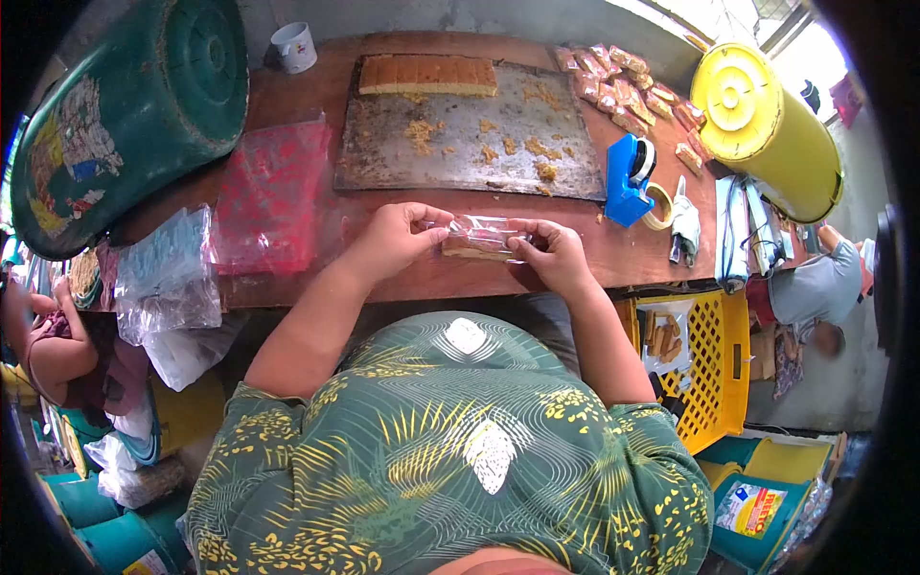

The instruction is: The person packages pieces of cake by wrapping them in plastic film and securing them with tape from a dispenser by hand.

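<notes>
Between my two hands, at the table's near edge, is a slice of cake with clear plastic wrap over it. My left hand pinches the left end of the plastic between thumb and fingertips. At the other end my right hand is closed on the wrap, its thumb near the slice's right side. Beyond them lies a dark metal tray with crumbs scattered on it. A row of sliced cake stands along the tray's far edge.
Several wrapped slices lie at the far right. Nearer are a blue tape dispenser, a tape roll and scissors. Red plastic sheets lie left, by a green drum. A yellow crate stands below right. Two other people are at the sides.
</notes>
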`<state>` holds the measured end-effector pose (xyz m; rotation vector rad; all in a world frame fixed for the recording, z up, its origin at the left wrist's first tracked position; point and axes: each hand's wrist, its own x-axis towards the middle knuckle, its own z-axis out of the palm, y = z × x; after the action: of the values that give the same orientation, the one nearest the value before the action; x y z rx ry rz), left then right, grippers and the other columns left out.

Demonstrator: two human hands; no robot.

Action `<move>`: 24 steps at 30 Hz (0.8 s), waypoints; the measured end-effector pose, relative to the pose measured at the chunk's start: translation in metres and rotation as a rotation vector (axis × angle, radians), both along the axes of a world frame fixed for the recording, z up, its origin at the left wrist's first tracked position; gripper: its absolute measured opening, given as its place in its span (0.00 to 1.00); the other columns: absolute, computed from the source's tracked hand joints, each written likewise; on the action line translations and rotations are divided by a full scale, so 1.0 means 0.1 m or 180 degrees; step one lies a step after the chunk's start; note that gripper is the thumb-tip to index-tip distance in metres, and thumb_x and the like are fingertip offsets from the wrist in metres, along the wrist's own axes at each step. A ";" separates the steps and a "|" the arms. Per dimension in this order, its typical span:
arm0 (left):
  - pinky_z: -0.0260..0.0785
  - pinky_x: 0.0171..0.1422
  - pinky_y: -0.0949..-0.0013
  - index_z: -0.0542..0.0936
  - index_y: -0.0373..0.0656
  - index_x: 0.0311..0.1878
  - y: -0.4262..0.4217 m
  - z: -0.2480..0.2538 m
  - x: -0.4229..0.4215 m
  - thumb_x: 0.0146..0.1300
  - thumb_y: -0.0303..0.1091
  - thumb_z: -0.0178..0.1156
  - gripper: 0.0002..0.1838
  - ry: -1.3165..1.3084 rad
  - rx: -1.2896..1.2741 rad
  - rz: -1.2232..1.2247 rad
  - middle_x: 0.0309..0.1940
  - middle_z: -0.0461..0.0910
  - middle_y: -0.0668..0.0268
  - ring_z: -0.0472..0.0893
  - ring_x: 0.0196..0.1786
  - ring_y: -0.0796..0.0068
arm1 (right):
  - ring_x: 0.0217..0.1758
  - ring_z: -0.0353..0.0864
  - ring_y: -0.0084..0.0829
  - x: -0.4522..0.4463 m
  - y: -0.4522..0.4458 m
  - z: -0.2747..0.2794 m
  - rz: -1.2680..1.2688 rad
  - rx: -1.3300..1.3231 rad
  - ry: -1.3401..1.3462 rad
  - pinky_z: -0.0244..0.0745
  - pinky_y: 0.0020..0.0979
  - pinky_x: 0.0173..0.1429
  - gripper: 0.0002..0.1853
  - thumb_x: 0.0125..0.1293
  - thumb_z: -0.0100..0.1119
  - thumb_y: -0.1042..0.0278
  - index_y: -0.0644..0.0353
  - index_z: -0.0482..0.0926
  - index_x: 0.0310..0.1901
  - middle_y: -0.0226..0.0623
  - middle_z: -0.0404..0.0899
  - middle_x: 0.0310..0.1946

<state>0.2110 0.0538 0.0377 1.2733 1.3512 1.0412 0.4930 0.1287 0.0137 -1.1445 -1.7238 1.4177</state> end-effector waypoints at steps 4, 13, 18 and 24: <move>0.72 0.60 0.57 0.92 0.50 0.42 -0.08 0.09 -0.02 0.65 0.41 0.74 0.08 0.2312 0.1209 0.0334 0.41 0.88 0.69 0.83 0.50 0.68 | 0.40 0.83 0.28 0.09 0.04 0.11 0.0019 0.0906 -0.0669 0.79 0.32 0.46 0.08 0.64 0.78 0.70 0.61 0.91 0.42 0.34 0.85 0.36; 0.64 0.67 0.48 0.89 0.51 0.36 -0.14 -0.02 0.01 0.63 0.45 0.74 0.09 0.3002 0.0802 0.0485 0.52 0.80 0.70 0.75 0.64 0.60 | 0.55 0.78 0.47 0.05 0.08 0.29 0.0127 0.1794 -0.2274 0.75 0.49 0.58 0.13 0.58 0.79 0.55 0.56 0.89 0.33 0.38 0.83 0.46; 0.64 0.65 0.49 0.88 0.53 0.43 -0.11 0.04 0.01 0.61 0.42 0.72 0.09 0.3033 0.0884 -0.0008 0.50 0.83 0.71 0.76 0.62 0.61 | 0.56 0.79 0.45 0.10 0.09 0.07 0.0216 0.2428 -0.1915 0.74 0.47 0.61 0.09 0.56 0.77 0.59 0.50 0.89 0.34 0.36 0.83 0.48; 0.65 0.62 0.50 0.91 0.53 0.41 -0.39 -0.04 0.15 0.62 0.35 0.69 0.06 0.3511 0.1727 -0.0113 0.45 0.86 0.73 0.78 0.59 0.62 | 0.59 0.79 0.43 0.05 -0.45 0.20 0.0292 0.2744 -0.2054 0.71 0.47 0.64 0.09 0.65 0.69 0.61 0.43 0.92 0.45 0.31 0.85 0.41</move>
<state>0.2259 0.0147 0.0335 2.4813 1.8638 0.6732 0.4983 0.0841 0.0342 -1.0519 -2.4743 0.2017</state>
